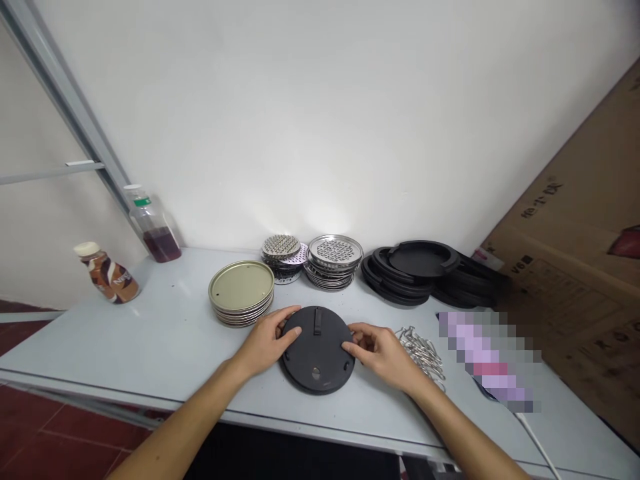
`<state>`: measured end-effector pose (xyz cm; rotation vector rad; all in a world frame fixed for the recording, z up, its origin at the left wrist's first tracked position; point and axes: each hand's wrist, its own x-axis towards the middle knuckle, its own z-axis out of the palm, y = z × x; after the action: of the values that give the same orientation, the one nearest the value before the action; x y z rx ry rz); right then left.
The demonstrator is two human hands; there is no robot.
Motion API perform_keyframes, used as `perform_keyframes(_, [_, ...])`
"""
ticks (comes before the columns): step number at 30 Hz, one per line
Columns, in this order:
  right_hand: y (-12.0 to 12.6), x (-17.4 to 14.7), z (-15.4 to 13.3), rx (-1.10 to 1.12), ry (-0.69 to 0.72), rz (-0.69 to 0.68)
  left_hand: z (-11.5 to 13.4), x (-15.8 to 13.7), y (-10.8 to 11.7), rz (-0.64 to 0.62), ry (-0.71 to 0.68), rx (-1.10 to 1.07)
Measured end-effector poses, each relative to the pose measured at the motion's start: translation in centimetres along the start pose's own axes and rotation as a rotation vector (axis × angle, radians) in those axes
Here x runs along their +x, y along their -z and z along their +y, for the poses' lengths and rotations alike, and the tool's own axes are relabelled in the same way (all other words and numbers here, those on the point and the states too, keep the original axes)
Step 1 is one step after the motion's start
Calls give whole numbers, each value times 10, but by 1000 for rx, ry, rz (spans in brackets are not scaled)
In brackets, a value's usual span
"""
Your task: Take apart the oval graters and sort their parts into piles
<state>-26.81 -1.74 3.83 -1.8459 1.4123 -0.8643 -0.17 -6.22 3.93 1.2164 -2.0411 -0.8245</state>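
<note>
A round black disc [320,360] with a small tab near its far edge and a small round hole near its near edge lies at the front of the table. My left hand [267,340] grips its left rim, thumb on top and fingers round the edge. On the opposite rim my right hand [377,350] holds it, thumb on the upper face and fingers curled at the side. Just behind my left hand stands a stack of olive-green round plates [242,287]. A heap of metal wire clips [421,353] lies right of my right hand, partly hidden by the forearm.
Along the wall stand grater discs [281,247], ringed metal grater plates [335,252] and stacked black round parts [420,260]. A brown drink bottle [111,277] and a bottle of dark liquid [160,233] are at left. At right are a blurred-out object [487,363], a white cable [537,443] and a cardboard box [575,267].
</note>
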Motion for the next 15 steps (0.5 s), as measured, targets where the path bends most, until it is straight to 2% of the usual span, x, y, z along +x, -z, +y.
perform_keyframes(5, [0,0,3,10,-15,-32,0,0,-2,24,-30,88])
perform_keyframes(15, [0,-1,1,32,-12,-82,2,0,0,18,-50,115])
